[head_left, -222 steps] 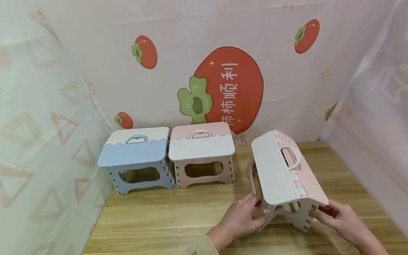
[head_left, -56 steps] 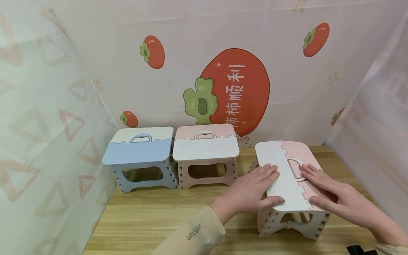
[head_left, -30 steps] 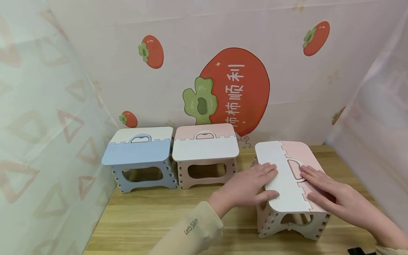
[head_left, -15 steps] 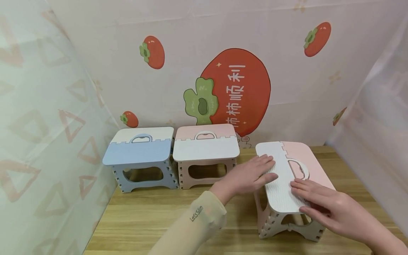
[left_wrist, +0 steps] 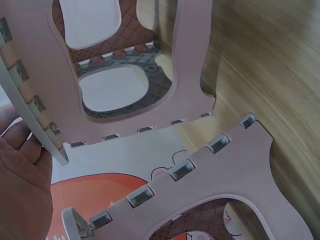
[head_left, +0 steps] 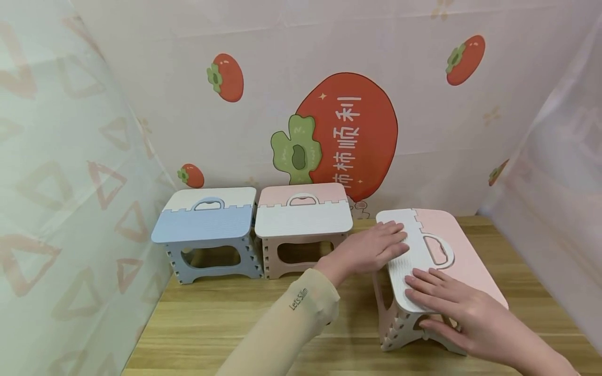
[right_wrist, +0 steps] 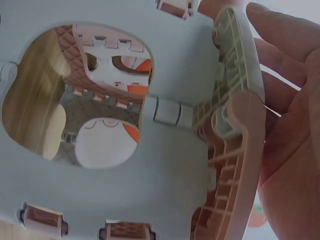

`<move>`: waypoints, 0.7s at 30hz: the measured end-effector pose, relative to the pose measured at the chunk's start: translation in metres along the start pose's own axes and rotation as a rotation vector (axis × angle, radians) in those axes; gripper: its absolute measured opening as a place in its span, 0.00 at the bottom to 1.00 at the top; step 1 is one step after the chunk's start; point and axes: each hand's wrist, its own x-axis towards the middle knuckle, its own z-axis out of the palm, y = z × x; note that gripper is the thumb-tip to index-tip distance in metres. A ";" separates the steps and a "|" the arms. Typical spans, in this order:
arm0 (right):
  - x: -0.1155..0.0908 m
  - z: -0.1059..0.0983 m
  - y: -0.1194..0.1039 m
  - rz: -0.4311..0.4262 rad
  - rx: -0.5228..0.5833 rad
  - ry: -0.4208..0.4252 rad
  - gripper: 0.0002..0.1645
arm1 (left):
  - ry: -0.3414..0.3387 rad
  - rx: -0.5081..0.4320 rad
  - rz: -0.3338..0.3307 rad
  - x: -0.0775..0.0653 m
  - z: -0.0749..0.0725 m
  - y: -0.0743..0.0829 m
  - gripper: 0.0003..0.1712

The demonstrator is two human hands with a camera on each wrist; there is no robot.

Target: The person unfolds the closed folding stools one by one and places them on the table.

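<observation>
A folding step stool, half white and half pink, stands unfolded at the right with its top flat. My left hand rests on the left edge of its white half, fingers extended. Across the near end of the top lies my right hand, its fingers straight and touching the white half. The stool's oval carry handle is uncovered between them. In the left wrist view, the left hand lies against the edge of the top above a pink leg panel. The right wrist view shows the right hand over the stool's near end.
A blue and white folding stool stands unfolded at the left. Right beside it is a second pink and white stool. All stand on a wood-grain tabletop, with a persimmon-printed sheet behind and fabric walls on both sides.
Earlier the right-hand stool's top was bent up at its middle while both hands held its near end; now it lies flat. Lately the right hand moved left and nearer, the left slightly farther away.
</observation>
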 end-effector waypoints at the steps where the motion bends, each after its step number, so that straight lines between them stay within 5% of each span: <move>1: 0.000 0.001 -0.001 0.002 -0.010 -0.020 0.30 | 0.002 0.001 0.004 0.000 0.000 -0.001 0.36; 10: 0.000 0.004 -0.005 0.045 -0.096 -0.095 0.32 | 0.012 0.048 0.021 -0.002 0.004 -0.007 0.36; 21: 0.002 -0.002 -0.003 -0.018 -0.094 0.051 0.29 | -0.002 0.229 0.072 -0.004 0.007 -0.002 0.36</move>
